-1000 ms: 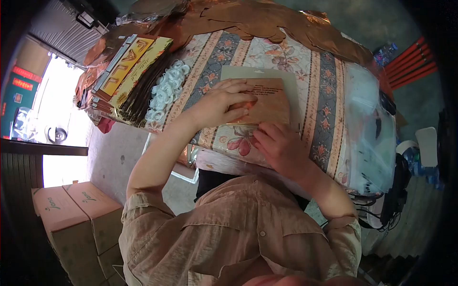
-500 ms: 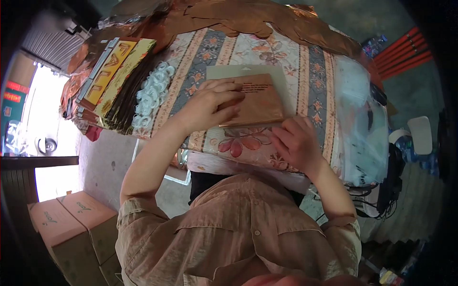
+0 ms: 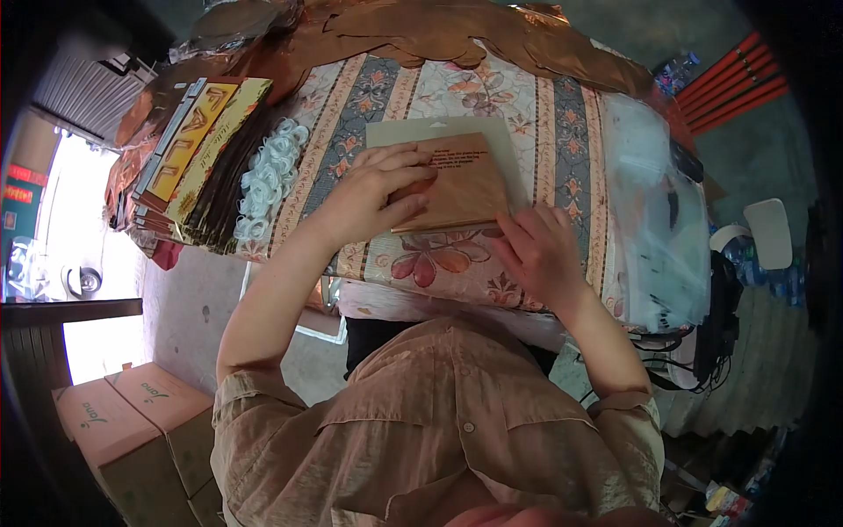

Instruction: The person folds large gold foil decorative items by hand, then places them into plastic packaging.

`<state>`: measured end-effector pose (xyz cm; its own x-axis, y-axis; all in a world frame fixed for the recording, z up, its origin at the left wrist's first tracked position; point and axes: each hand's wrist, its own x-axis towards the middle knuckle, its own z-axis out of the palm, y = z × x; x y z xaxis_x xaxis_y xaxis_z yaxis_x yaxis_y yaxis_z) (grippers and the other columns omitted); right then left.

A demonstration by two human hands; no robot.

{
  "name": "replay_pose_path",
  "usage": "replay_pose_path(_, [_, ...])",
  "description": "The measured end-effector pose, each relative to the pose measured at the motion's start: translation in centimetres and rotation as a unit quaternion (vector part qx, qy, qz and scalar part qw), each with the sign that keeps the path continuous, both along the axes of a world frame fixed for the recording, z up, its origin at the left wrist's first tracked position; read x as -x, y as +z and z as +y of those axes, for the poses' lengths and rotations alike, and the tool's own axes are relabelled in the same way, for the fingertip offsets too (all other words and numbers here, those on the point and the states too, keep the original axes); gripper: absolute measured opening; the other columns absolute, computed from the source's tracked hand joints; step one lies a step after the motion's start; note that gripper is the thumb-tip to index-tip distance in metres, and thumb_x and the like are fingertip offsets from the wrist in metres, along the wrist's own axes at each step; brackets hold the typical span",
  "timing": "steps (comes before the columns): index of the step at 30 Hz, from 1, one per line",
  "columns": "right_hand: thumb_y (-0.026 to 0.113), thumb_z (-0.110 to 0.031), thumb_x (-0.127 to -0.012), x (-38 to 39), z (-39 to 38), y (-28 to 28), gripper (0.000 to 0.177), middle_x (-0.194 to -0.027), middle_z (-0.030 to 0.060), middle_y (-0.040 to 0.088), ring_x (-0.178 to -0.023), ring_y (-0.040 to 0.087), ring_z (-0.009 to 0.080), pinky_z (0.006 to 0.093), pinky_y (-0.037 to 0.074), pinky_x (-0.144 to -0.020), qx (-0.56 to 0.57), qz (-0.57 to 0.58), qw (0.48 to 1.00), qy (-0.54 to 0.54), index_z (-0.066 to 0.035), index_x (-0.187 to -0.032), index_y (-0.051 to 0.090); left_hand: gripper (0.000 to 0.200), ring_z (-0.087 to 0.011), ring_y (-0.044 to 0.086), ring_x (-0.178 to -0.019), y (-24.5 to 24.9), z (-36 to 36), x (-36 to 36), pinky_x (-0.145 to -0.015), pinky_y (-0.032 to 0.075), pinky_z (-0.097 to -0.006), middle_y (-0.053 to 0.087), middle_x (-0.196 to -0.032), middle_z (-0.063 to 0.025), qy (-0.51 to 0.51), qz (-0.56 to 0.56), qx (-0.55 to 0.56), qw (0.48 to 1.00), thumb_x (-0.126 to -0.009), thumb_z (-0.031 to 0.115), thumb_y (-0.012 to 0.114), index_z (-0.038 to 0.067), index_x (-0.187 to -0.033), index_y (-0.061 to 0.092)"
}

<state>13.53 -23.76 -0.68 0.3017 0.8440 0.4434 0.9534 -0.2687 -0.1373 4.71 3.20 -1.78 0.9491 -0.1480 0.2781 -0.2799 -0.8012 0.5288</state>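
Observation:
On the patterned tablecloth lies a brown folded packet (image 3: 465,189) with small dark print near its top. It rests over a pale greenish sheet or bag (image 3: 500,140) with a small hang hole. My left hand (image 3: 378,189) lies across the packet's left side, its fingers apart and pointing right. At the lower right corner, my right hand (image 3: 537,250) has its thumb and index fingertip close to the packet's edge. Whether those fingertips pinch the edge cannot be made out.
White rings (image 3: 274,176) lie beside a stack of printed packages (image 3: 206,145) on the left. Brown sheets (image 3: 421,35) line the far edge. Clear plastic bags (image 3: 654,211) cover the table's right side. Cardboard boxes (image 3: 132,413) stand on the floor at lower left.
The whole view has shifted slightly, with the table's contents a little further left. Both hands keep nearly the same places on the packet; the right fingers are slightly closer to its corner.

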Motion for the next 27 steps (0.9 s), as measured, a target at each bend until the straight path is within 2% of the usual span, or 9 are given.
replay_pose_path(10, [0.071, -0.016, -0.076, 0.4, -0.2, -0.3, 0.033, -0.084, 0.0061, 0.054, -0.081, 0.054, 0.0260, 0.0386, 0.040, -0.074, -0.006, 0.020, 1.000, 0.003, -0.002, -0.105, 0.064, 0.049, -0.0334, 0.039, -0.134, 0.4, -0.2, 0.2, -0.110, 0.029, -0.0445, 0.048, -0.140, -0.0124, -0.010, -0.014, -0.031, 0.999, -0.077, 0.023, 0.073, 0.013, -0.124, 0.063])
replay_pose_path(13, [0.071, -0.015, -0.076, 0.2, -0.3, 0.1, 0.029, -0.083, 0.0062, 0.055, -0.081, 0.055, 0.0268, 0.0388, 0.040, -0.073, 0.001, 0.032, 0.999, -0.002, -0.002, -0.102, 0.065, 0.052, -0.0346, 0.039, -0.134, 0.5, -0.2, 0.2, -0.109, 0.029, -0.0452, 0.047, -0.142, -0.0125, -0.013, -0.003, -0.054, 0.998, -0.075, 0.025, 0.075, 0.015, -0.125, 0.062])
replay_pose_path(16, [0.070, -0.012, -0.077, -0.2, -0.4, 1.0, 0.022, -0.083, 0.0067, 0.057, -0.081, 0.056, 0.0273, 0.0383, 0.041, -0.071, -0.024, 0.092, 0.995, 0.004, -0.003, -0.096, 0.066, 0.053, -0.0345, 0.039, -0.133, 0.5, -0.2, 0.1, -0.109, 0.030, -0.0451, 0.047, -0.142, -0.0128, -0.014, 0.008, -0.056, 0.998, -0.074, 0.026, 0.076, 0.014, -0.124, 0.063])
replay_pose_path(19, [0.070, -0.010, -0.076, 0.3, 0.3, 1.5, 0.016, -0.082, 0.0069, 0.059, -0.083, 0.058, 0.0279, 0.0387, 0.043, -0.070, -0.031, 0.111, 0.993, 0.008, -0.003, -0.090, 0.067, 0.050, -0.0323, 0.041, -0.132, 0.0, -0.4, 0.2, -0.108, 0.030, -0.0444, 0.048, -0.139, -0.0132, -0.006, -0.012, -0.061, 0.998, -0.075, 0.032, 0.073, 0.015, -0.122, 0.063])
replay_pose_path(21, [0.070, -0.009, -0.076, 1.6, 1.9, 1.7, 0.018, -0.089, 0.0083, 0.059, -0.085, 0.058, 0.0276, 0.0397, 0.045, -0.072, -0.001, 0.133, 0.988, 0.076, -0.002, -0.093, 0.065, 0.052, -0.0311, 0.041, -0.131, 0.2, -0.3, 0.1, -0.108, 0.030, -0.0443, 0.049, -0.138, -0.0127, -0.013, -0.014, -0.059, 0.998, -0.075, 0.034, 0.073, 0.015, -0.122, 0.062])
replay_pose_path(24, [0.069, -0.010, -0.077, 3.9, 4.5, 0.6, 0.021, -0.096, 0.0100, 0.059, -0.085, 0.058, 0.0278, 0.0406, 0.046, -0.074, -0.029, 0.134, 0.982, 0.130, -0.001, -0.096, 0.063, 0.053, -0.0303, 0.041, -0.131, -0.1, -0.3, 0.1, -0.108, 0.030, -0.0442, 0.049, -0.138, -0.0128, -0.010, -0.026, -0.064, 0.998, -0.075, 0.035, 0.072, 0.015, -0.123, 0.061])
replay_pose_path(27, [0.068, -0.011, -0.079, 5.6, 6.2, 0.4, 0.022, -0.097, 0.0104, 0.057, -0.087, 0.058, 0.0270, 0.0393, 0.047, -0.075, -0.023, 0.083, 0.993, 0.082, -0.002, -0.097, 0.062, 0.052, -0.0310, 0.041, -0.131, -0.4, -0.2, 0.0, -0.108, 0.030, -0.0440, 0.049, -0.138, -0.0131, -0.010, -0.031, -0.077, 0.997, -0.076, 0.035, 0.072, 0.015, -0.122, 0.062])
